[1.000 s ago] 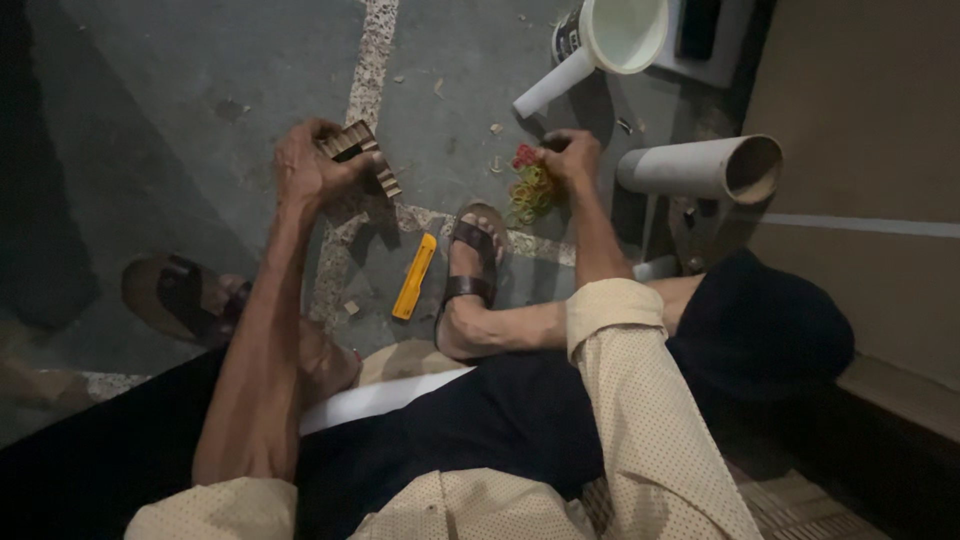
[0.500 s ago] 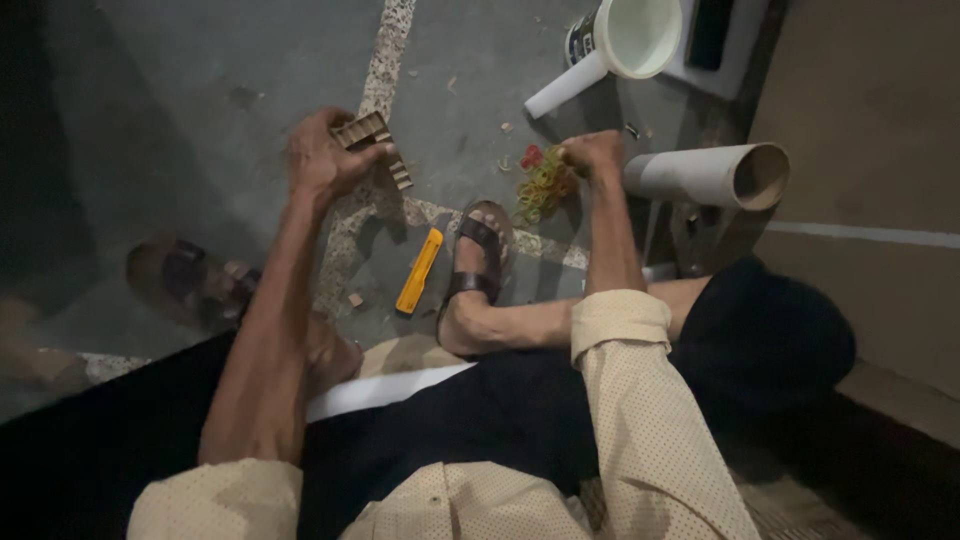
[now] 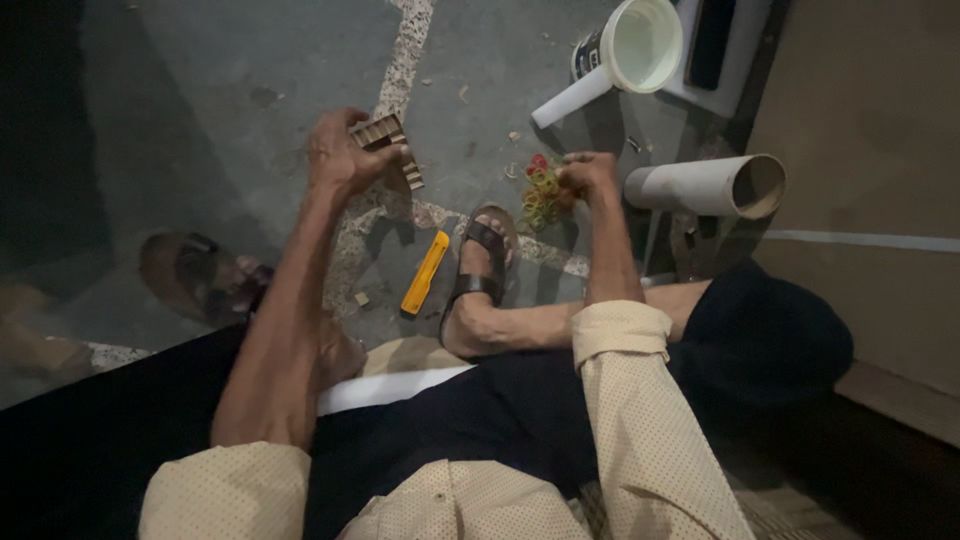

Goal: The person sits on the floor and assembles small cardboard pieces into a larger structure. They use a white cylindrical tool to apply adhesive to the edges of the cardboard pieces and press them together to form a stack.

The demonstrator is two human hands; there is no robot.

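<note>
Your left hand (image 3: 340,155) has its fingers clamped around a stack of small brown cardboard strips (image 3: 385,135); your right hand (image 3: 590,175) has its fingers pinching a tangle of coloured rubber bands (image 3: 543,192) above the concrete floor (image 3: 200,120).

Yellow cutter (image 3: 425,272); red-yellow-green bands (image 3: 543,192); white jug (image 3: 640,45).

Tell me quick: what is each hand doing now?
Left hand: closed on a brown ridged bundle.
Right hand: closed on coloured rubber bands.
</note>
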